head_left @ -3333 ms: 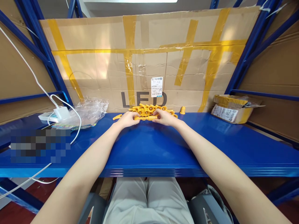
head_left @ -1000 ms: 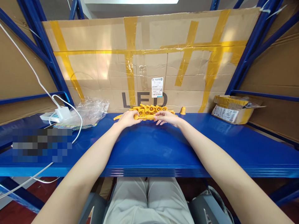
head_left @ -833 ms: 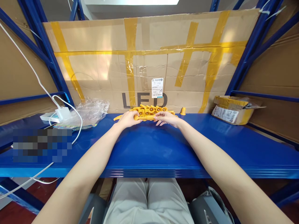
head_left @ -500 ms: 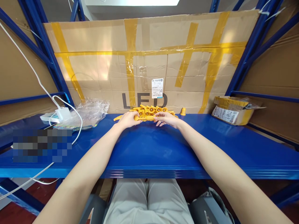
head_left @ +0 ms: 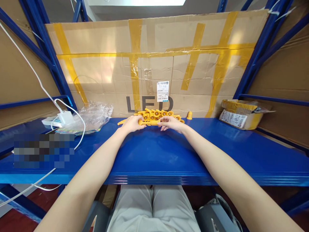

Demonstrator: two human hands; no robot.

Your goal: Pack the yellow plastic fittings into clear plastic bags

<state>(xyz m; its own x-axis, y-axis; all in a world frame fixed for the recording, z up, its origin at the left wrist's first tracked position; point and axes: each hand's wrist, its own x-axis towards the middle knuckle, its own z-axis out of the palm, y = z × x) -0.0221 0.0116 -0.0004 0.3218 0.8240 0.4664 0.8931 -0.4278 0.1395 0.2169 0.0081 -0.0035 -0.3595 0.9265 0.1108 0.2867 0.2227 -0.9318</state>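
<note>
A slim yellow plastic piece (head_left: pixel 151 122) with a rounded end lies level between my two hands, at the front of a pile. My left hand (head_left: pixel 131 123) is closed on its left end, thumb and fingers pinching it. My right hand (head_left: pixel 171 123) pinches its right end between thumb and fingertips. Just behind, several similar yellow plastic pieces (head_left: pixel 157 113) are heaped together, their round hollow cup-like ends facing me. Parts of the heap are hidden by my hands. One curved yellow tip (head_left: pixel 121 122) sticks out left of my left hand.
A small yellow cap-shaped piece (head_left: pixel 189 115) stands right of the heap. Farther right is an open taped carton (head_left: pixel 240 114). Clear plastic bags (head_left: pixel 93 116) and a white plug (head_left: pixel 65 118) with cables lie left. A large cardboard sheet (head_left: pixel 108 71) backs the blue shelf (head_left: pixel 154 154).
My right hand has shifted very slightly left along the yellow piece. My left hand and the heap stay almost the same.
</note>
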